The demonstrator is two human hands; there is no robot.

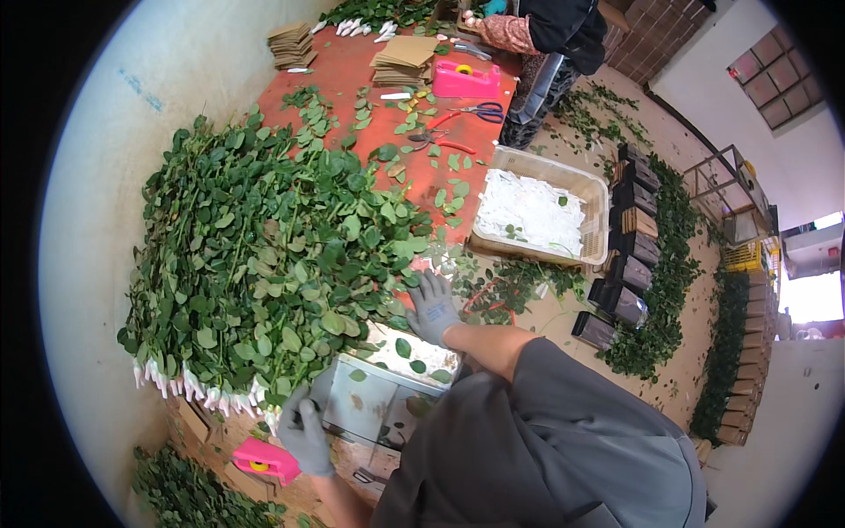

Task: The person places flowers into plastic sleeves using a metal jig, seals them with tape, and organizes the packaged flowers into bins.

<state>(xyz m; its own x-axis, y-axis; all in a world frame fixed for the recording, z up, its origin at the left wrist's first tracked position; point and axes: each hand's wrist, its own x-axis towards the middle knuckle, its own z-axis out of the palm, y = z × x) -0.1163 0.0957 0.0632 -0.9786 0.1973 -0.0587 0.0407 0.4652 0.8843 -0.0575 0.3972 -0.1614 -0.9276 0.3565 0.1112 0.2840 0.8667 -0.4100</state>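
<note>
A large heap of leafy green flower stems (264,244), likely roses, covers much of the red tabletop (422,178). Along its lower edge hang pale buds (191,386) in white sleeves. My left hand (305,429), in a grey glove, is beside the lowest buds with fingers bent; whether it touches anything is unclear. My gloved right hand (432,310) lies with spread fingers at the heap's right edge and holds nothing. Between my hands is a metal box-like surface (370,396) with loose leaves on it.
Red-handled pruners (439,135), scissors (485,112), a pink tape dispenser (465,80) and stacked cardboard (403,61) lie farther up the table. Another pink dispenser (264,460) sits below. A crate (541,204) holds white sleeves. A co-worker (548,59) stands beyond; boxed stems (650,264) line the floor.
</note>
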